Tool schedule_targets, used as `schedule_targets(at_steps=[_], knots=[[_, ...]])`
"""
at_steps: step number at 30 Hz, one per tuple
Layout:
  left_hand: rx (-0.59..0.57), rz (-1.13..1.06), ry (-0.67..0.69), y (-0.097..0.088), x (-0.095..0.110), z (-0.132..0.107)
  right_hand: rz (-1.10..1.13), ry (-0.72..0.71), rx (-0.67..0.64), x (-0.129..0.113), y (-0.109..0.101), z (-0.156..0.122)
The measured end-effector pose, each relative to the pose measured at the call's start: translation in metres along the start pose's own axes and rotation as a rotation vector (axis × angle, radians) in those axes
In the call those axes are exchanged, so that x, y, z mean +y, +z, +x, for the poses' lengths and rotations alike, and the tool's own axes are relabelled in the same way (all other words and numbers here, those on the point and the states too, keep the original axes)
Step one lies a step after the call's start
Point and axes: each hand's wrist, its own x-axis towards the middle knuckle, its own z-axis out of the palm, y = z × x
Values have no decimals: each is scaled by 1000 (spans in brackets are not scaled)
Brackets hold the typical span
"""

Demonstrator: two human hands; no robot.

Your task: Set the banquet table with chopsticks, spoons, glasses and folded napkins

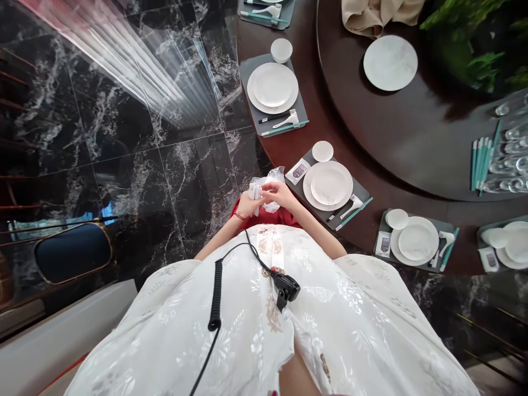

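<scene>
Close to my waist, beside the table edge, my left hand is closed around a small stack of white packets. A crumpled clear plastic bag spreads around them and sticks out behind my fingers. My right hand comes over the bag from the right, its bent fingertips pinching at the packets' edges. To the right lies the nearest place setting, where a white packet with dark print rests on a grey placemat beside stacked white plates and a small bowl.
Several more settings ring the round dark table, with chopsticks and spoons. Its raised turntable carries a plate, beige cloth, glasses and greenery. A dark-backed chair stands left on the marble floor.
</scene>
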Motion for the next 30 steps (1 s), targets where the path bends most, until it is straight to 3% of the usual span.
schedule_targets(at_steps=[6, 11, 14, 17, 20, 22, 26, 30], knots=[[-51, -20, 36, 2, 4, -2, 191, 145, 31, 2, -9, -14], [-50, -53, -29, 4, 5, -2, 360, 134, 231, 20, -25, -23], [-65, -80, -135, 7, 2, 3, 407, 96, 431, 44, -66, -37], [-51, -68, -160, 9, -2, 7, 320, 103, 759, 83, -130, -67], [-36, -40, -157, 9, -3, 9, 54, 296, 1114, 130, -193, -110], [-20, -27, -156, 8, -3, 9, -174, 480, 1243, 157, -223, -137], [47, -26, -163, 4, 3, 12, -420, 711, 1236, 190, -249, -161], [150, -38, -156, 1, 9, 18, -411, 709, 1146, 203, -252, -156]])
